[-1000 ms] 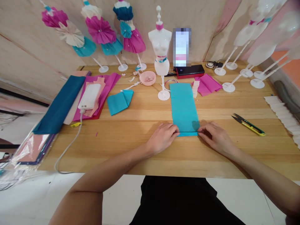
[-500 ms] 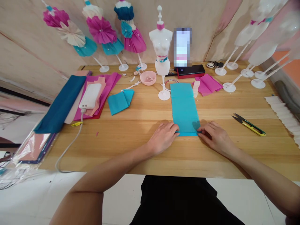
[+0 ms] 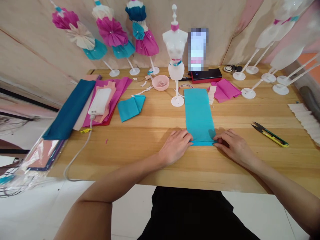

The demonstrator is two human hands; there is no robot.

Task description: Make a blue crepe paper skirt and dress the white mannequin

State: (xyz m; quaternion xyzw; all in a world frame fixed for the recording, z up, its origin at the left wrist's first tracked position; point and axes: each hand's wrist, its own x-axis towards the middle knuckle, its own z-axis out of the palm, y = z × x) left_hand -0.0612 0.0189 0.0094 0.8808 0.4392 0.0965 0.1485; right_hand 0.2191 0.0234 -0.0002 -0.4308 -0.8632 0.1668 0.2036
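Note:
A long turquoise strip of crepe paper (image 3: 199, 115) lies flat on the wooden table, its near edge folded over in a narrow band. My left hand (image 3: 177, 145) pinches the left end of that fold between thumb and fingers. At the right end, my right hand (image 3: 229, 144) grips the same fold, also closed. Beyond the strip's far left corner stands a small white mannequin (image 3: 177, 71) with a pink neck band. Thread snips (image 3: 270, 135) with yellow and green handles rest to the right of my right hand.
Folded turquoise paper (image 3: 128, 108) and a pink bowl of beads (image 3: 160, 83) lie left of the strip. Further left, a white power bank (image 3: 100, 101) sits on stacked paper. A phone (image 3: 198, 50) leans at the back, beside magenta paper (image 3: 225, 90). Dressed mannequins (image 3: 112, 33) line the wall.
The view has shifted slightly, so everything sits a little further right. Both hands still hold the near fold of the turquoise paper, and the folded band looks slightly different.

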